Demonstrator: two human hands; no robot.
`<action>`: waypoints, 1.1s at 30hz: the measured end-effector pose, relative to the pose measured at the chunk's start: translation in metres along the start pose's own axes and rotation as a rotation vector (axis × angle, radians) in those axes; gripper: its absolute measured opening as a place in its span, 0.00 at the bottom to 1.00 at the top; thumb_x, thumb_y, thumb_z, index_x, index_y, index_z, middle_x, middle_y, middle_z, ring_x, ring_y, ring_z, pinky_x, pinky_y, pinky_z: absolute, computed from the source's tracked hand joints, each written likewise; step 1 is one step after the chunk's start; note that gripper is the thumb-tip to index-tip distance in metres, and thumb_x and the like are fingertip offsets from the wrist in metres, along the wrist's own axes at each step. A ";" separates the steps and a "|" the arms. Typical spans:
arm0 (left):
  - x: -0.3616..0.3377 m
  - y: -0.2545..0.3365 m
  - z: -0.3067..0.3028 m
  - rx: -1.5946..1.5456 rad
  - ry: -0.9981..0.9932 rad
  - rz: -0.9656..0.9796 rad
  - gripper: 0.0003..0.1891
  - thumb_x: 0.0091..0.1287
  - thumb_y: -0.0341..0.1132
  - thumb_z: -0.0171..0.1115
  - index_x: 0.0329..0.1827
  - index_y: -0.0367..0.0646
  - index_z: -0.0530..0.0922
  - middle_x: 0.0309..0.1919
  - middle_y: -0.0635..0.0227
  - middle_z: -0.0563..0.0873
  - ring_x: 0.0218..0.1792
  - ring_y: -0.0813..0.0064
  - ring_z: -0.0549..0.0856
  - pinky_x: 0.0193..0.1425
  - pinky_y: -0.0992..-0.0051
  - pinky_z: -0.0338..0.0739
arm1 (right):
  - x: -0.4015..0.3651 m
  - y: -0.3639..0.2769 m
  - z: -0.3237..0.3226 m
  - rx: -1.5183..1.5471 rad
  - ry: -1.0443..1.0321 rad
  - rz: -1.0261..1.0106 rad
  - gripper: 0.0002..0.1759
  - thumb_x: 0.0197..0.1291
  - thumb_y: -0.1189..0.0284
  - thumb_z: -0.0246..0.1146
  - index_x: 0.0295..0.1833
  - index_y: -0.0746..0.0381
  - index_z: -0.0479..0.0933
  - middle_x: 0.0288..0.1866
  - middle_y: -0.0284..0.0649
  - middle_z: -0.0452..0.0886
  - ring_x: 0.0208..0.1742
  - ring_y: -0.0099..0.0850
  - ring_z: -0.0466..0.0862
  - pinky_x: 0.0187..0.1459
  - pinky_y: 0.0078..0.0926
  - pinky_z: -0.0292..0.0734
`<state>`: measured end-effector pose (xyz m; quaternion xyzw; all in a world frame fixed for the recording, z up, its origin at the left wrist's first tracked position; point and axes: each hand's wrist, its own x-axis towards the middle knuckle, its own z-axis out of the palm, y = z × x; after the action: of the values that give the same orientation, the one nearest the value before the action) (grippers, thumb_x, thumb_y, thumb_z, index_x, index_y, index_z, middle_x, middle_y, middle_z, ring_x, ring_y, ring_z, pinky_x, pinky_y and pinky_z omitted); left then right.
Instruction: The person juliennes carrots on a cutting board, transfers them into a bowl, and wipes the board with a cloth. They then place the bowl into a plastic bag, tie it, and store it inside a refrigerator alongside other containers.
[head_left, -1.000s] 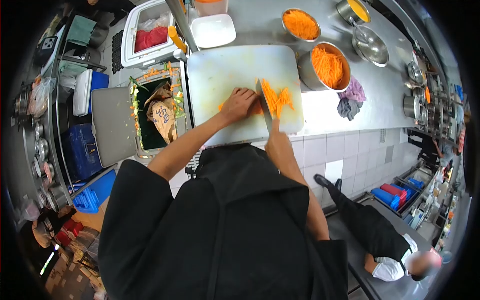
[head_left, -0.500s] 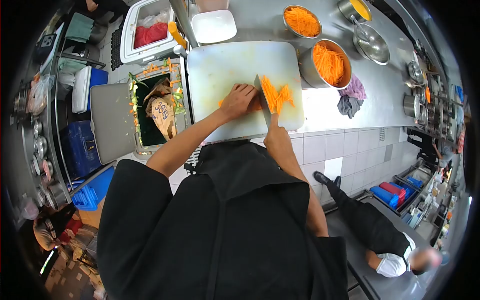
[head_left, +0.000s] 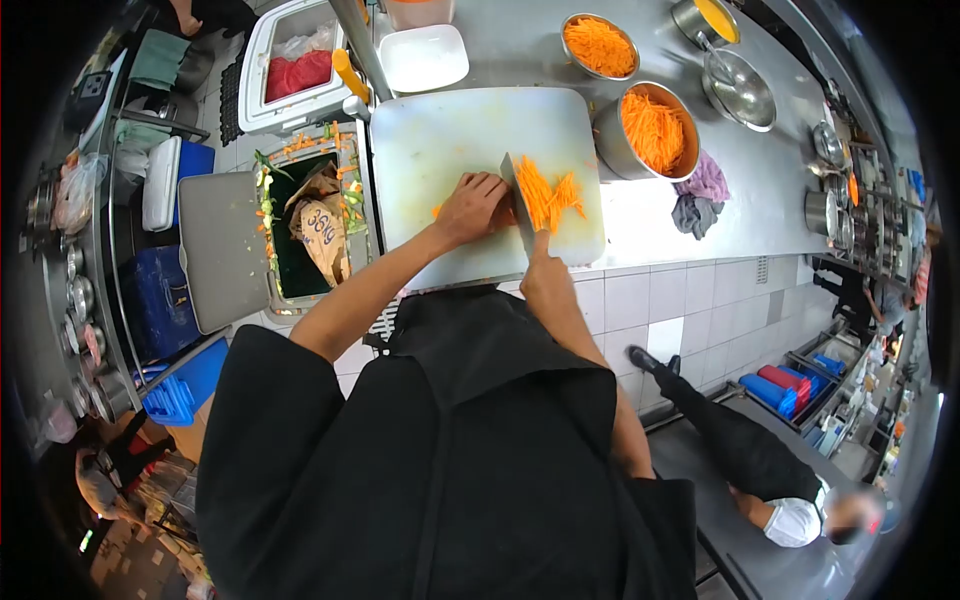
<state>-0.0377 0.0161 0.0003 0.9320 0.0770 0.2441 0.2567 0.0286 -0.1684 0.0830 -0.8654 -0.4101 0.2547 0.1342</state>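
Observation:
On a white cutting board (head_left: 430, 135), my right hand (head_left: 550, 285) is wrapped round the handle of a kitchen knife (head_left: 521, 208). The blade stands upright, its tip pointing away from me. Against its right side lies a pile of shredded carrot (head_left: 545, 195). My left hand (head_left: 474, 208) is closed, with curled fingers, over a piece of carrot just left of the blade. Most of that piece is hidden under the fingers; a bit of orange shows on each side of the hand.
A metal pot (head_left: 618, 140) and a metal bowl (head_left: 568, 52) of shredded carrot stand behind the board. Cloths (head_left: 697, 213) lie on the steel counter (head_left: 770, 190). Left of the board is an open bin (head_left: 278, 285) with peelings. A white tray (head_left: 425, 58) sits behind. Another person (head_left: 745, 450) is at right.
My hands and the knife stay at the same spot on the board, with only slight movement. The whole view has shifted a little. The person at right has moved slightly.

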 end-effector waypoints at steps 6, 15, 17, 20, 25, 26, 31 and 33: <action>-0.002 0.002 0.005 0.046 0.019 0.008 0.17 0.55 0.29 0.61 0.49 0.38 0.75 0.43 0.59 0.80 0.50 0.60 0.79 0.57 0.62 0.69 | -0.002 -0.002 0.007 0.052 0.022 -0.028 0.22 0.54 0.85 0.53 0.56 0.72 0.57 0.24 0.66 0.78 0.30 0.64 0.80 0.34 0.61 0.74; -0.010 -0.002 -0.009 0.026 -0.062 -0.105 0.16 0.55 0.28 0.60 0.48 0.42 0.76 0.45 0.62 0.79 0.51 0.61 0.78 0.56 0.63 0.69 | 0.003 -0.002 0.009 0.067 0.038 -0.009 0.22 0.53 0.86 0.54 0.54 0.71 0.58 0.24 0.65 0.78 0.30 0.65 0.80 0.33 0.61 0.74; -0.011 -0.002 -0.005 0.067 -0.091 -0.086 0.17 0.55 0.28 0.60 0.50 0.42 0.76 0.47 0.62 0.78 0.53 0.62 0.77 0.56 0.64 0.69 | 0.003 -0.003 0.010 0.074 0.081 -0.039 0.23 0.52 0.87 0.54 0.54 0.71 0.58 0.22 0.65 0.77 0.29 0.66 0.79 0.31 0.60 0.74; -0.011 0.001 -0.007 0.058 -0.088 -0.079 0.20 0.54 0.29 0.61 0.52 0.42 0.76 0.48 0.62 0.78 0.55 0.62 0.76 0.57 0.64 0.68 | -0.011 -0.018 -0.014 0.029 -0.007 0.000 0.21 0.56 0.84 0.54 0.55 0.71 0.58 0.27 0.66 0.79 0.33 0.64 0.81 0.35 0.60 0.75; -0.013 -0.001 -0.011 0.098 -0.145 -0.068 0.23 0.52 0.29 0.63 0.54 0.42 0.76 0.49 0.62 0.78 0.56 0.63 0.76 0.58 0.64 0.68 | 0.001 -0.011 0.012 0.064 0.071 -0.049 0.23 0.56 0.83 0.53 0.57 0.71 0.58 0.26 0.66 0.79 0.32 0.65 0.81 0.35 0.61 0.74; -0.012 0.001 -0.011 0.112 -0.148 -0.077 0.22 0.52 0.29 0.64 0.54 0.42 0.76 0.49 0.62 0.78 0.56 0.63 0.76 0.58 0.64 0.68 | 0.003 -0.005 0.009 0.055 0.065 -0.052 0.23 0.56 0.83 0.53 0.57 0.71 0.58 0.26 0.66 0.79 0.32 0.65 0.81 0.35 0.61 0.74; -0.014 -0.005 -0.003 0.104 -0.099 -0.053 0.23 0.53 0.30 0.62 0.56 0.43 0.76 0.49 0.63 0.79 0.56 0.63 0.77 0.57 0.64 0.69 | -0.021 -0.012 -0.003 0.022 -0.024 0.047 0.22 0.56 0.83 0.54 0.57 0.71 0.58 0.25 0.64 0.79 0.30 0.64 0.80 0.33 0.60 0.74; -0.014 -0.002 -0.008 0.109 -0.119 -0.059 0.22 0.55 0.30 0.62 0.56 0.43 0.76 0.49 0.63 0.79 0.56 0.64 0.77 0.57 0.65 0.69 | -0.004 -0.011 0.008 0.019 -0.002 0.018 0.24 0.56 0.82 0.55 0.58 0.71 0.58 0.25 0.63 0.79 0.29 0.64 0.80 0.32 0.60 0.74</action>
<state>-0.0541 0.0178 -0.0005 0.9548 0.1021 0.1760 0.2166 0.0149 -0.1643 0.0822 -0.8676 -0.4000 0.2605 0.1395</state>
